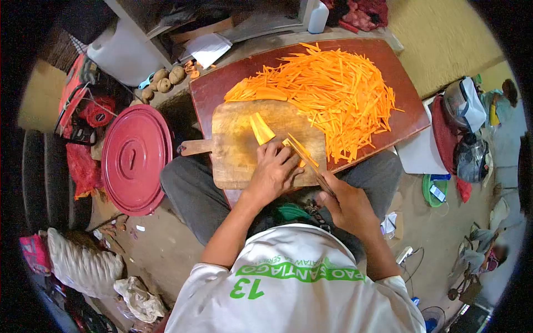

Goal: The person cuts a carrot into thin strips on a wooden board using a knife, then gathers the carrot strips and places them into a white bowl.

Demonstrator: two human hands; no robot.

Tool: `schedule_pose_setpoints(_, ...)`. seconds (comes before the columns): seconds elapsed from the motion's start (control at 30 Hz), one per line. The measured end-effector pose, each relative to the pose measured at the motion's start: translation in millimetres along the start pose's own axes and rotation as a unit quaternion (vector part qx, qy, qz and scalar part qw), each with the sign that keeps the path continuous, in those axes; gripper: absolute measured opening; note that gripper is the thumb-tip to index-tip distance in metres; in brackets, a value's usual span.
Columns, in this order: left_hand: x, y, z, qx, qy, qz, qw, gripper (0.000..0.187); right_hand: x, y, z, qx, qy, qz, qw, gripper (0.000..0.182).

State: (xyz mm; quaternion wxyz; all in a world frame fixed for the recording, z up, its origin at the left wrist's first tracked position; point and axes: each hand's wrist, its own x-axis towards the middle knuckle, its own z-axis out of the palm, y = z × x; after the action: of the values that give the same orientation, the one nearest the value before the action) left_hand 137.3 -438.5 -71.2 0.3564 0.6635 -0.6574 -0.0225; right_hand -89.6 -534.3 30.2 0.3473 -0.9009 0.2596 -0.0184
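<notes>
A wooden cutting board [233, 133] with a handle lies on the near part of the dark red table. My left hand [273, 171] presses on the board with its fingers curled over carrot pieces, which are mostly hidden under it. In my right hand [351, 204] is a knife [311, 158], its blade close beside the left fingertips. Thin carrot sticks lie along the blade. Ahead of my left hand rests a stack of carrot slices [261, 129]. Behind the board spreads a large heap of carrot strips [344, 89].
The red table [244, 72] stands over my lap, with my knees at its near edge. At the left is a red round lid [136, 158], and beyond it several brown root vegetables [164, 84]. A phone [438, 192] lies in a green basin [428, 188] at the right.
</notes>
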Motion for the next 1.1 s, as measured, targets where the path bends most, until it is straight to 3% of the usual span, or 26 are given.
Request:
schedule_pose_setpoints(0.1,-0.6,-3.2,1.8,0.008,-0.005,0.008,1.0,0.035,13.8,-6.7,2.8,0.006,-0.027,0.043,0.999,0.046)
schedule_pose_setpoints(0.2,-0.2,1.3,-0.5,0.015,-0.011,0.005,1.0,0.036,42.0,4.9,28.1,0.041,0.099,-0.1,0.989,0.047)
schedule_pose_setpoints(0.3,1.3,3.8,-3.3,-0.007,-0.018,-0.009,1.0,0.037,68.3,-3.7,22.2,0.017,0.024,-0.008,1.0,0.043)
schedule_pose_setpoints(0.43,-0.3,0.5,-2.5,-0.028,0.015,-0.005,0.999,0.034,47.5,4.2,13.7,0.09,0.052,-0.024,0.994,0.042)
schedule_pose_setpoints(0.53,-2.2,-0.3,0.5,-0.031,0.035,0.0,0.999,0.034,23.4,-7.7,-1.2,0.076,-0.005,0.047,0.996,0.034)
schedule_pose_setpoints(0.73,-0.8,2.8,-1.6,-0.011,0.014,-0.002,1.0,0.033,42.6,3.9,21.3,0.074,0.069,-0.029,0.994,0.033)
schedule_pose_setpoints(0.93,-1.3,-0.2,-0.8,-0.022,0.028,0.004,0.999,0.029,55.2,6.9,18.3,0.091,0.029,-0.027,0.995,0.038)
schedule_pose_setpoints(1.1,-4.7,-2.2,-2.1,-0.021,0.027,0.003,0.999,0.035,18.3,-14.6,7.1,0.065,-0.003,0.047,0.997,0.036)
